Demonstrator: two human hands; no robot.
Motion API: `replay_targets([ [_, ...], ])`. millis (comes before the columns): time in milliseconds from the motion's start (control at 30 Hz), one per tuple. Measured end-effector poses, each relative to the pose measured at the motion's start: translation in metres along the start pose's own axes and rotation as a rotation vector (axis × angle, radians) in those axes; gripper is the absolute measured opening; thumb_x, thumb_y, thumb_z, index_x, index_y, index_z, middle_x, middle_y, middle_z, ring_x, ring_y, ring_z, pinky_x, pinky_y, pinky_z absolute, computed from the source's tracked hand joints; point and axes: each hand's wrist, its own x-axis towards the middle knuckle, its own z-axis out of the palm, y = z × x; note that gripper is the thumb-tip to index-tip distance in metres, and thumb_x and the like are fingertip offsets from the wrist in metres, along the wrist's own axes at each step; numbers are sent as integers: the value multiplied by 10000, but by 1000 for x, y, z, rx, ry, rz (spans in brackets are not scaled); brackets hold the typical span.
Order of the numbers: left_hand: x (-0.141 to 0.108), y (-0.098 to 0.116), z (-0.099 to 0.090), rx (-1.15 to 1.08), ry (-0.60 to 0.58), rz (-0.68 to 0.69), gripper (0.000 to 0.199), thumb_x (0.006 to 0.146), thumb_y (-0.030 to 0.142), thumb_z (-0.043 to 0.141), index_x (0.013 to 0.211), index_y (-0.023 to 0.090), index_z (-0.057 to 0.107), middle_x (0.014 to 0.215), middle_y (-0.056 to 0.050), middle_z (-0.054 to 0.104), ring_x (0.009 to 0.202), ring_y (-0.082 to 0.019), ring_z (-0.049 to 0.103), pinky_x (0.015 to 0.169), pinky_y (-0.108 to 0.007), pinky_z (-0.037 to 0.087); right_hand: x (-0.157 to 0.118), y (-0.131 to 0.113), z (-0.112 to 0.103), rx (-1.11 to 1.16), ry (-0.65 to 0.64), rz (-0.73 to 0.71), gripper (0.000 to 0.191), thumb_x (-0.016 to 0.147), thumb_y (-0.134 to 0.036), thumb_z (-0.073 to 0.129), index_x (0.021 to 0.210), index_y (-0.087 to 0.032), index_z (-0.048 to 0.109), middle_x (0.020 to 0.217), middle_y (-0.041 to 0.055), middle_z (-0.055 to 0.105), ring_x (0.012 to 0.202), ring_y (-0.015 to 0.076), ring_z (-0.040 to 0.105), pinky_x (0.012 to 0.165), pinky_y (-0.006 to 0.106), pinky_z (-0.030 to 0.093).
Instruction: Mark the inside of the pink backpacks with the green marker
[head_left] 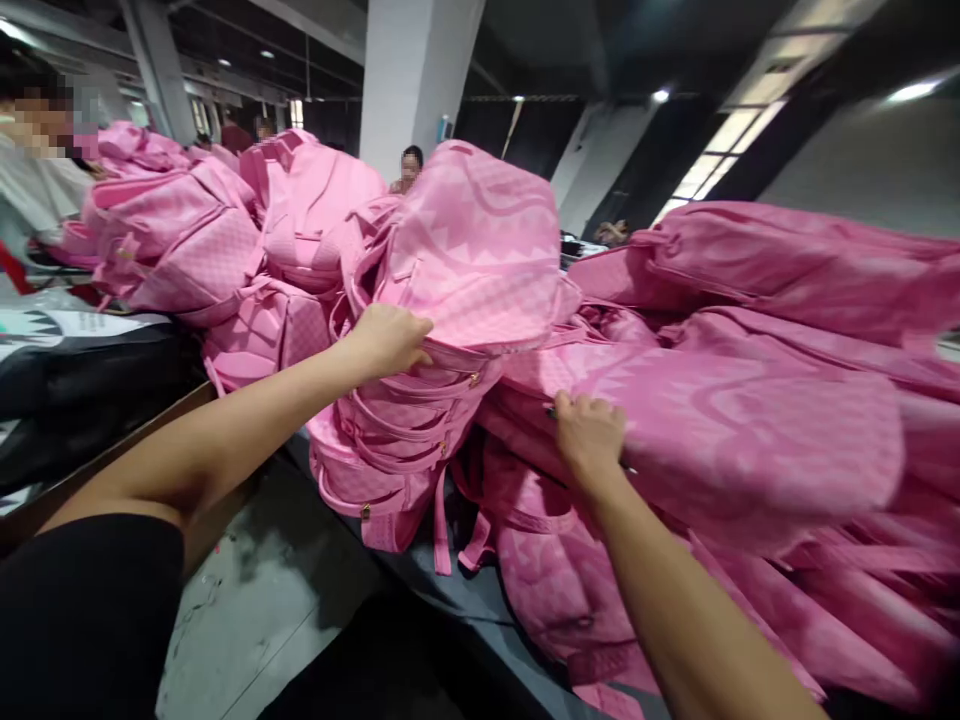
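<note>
My left hand is closed on the lower edge of a pink backpack with a jagged, tooth-like pattern. That backpack lies on top of a stack of pink backpacks with gold-coloured zip pulls. My right hand is a fist against another patterned pink backpack on the right-hand pile. From both sides of this fist sticks out a thin dark tool, whose kind I cannot make out. Whether the right fingers also grip the fabric is hidden.
More pink backpacks are heaped at the left and back. Black bags lie in a cardboard box at my left. Below the stacks runs a dark table edge. A person stands far left, another behind the stack. Pillars rise behind.
</note>
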Motion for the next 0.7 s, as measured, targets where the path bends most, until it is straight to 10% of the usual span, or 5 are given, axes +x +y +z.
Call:
replay_targets([
  [167,-6,-2,5,-51,75,3,385,894,448,601,1102,135,684,1032,-162,723,1027,-354,672,801,-407,481,-63,90,-22,-95,26,41,269,933,-165,473,1094,-70,666,909,222,669,845,325,619,734,399,357],
  [367,-31,53,19,-530,467,282,372,902,290,584,1252,168,619,1276,-137,643,1188,-300,576,1006,-461,433,-243,183,-38,58,208,121,410,805,-86,526,1203,-155,597,1045,161,696,896,276,671,697,338,516],
  [500,-56,140,61,-1554,67,-50,378,803,489,678,1030,188,703,1032,-80,713,1042,-258,631,1029,-433,444,-366,170,-26,249,308,27,430,839,-89,467,1241,-228,528,1234,121,660,1124,257,658,956,415,539],
  [700,-113,257,120,-2032,-306,-267,501,742,682,574,873,213,693,775,-87,723,820,-304,699,820,-487,553,-452,128,7,409,366,-15,550,806,-36,454,1327,-203,508,1336,148,621,1337,276,514,1123,583,377],
])
